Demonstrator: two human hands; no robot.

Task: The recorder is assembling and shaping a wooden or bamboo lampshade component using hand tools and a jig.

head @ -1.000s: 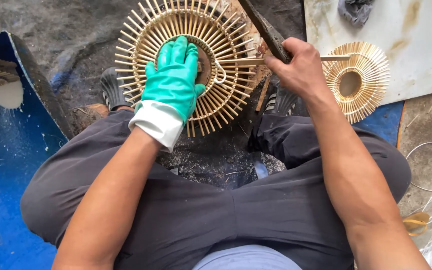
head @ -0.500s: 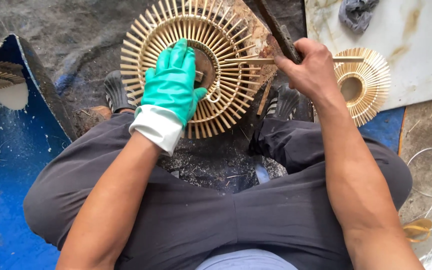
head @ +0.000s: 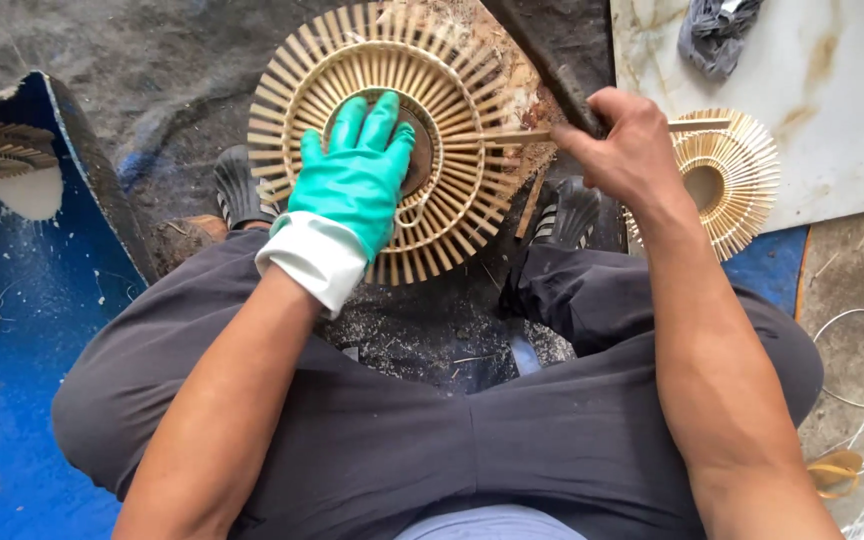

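- Our left hand (head: 357, 185), in a green glove, lies flat with fingers spread on the hub of the round bamboo frame (head: 402, 140), upper centre of the frame. It presses down and grips nothing.
- Our right hand (head: 632, 150), bare, is closed around a dark blade (head: 552, 60) that runs up toward the top edge. It also seems to pinch a thin bamboo stick (head: 512, 135).
- The stick's long axis runs left to right, from the right hand inward toward the hub, lying along the frame's spokes.
- So the frame sits left of the right hand and directly under the left; the left hand is the nearer one.
- A second, smaller frame (head: 737, 175) lies right of centre, partly behind the right hand, on a pale board (head: 832, 100).
- Blue sheet (head: 12, 330) at lower left.
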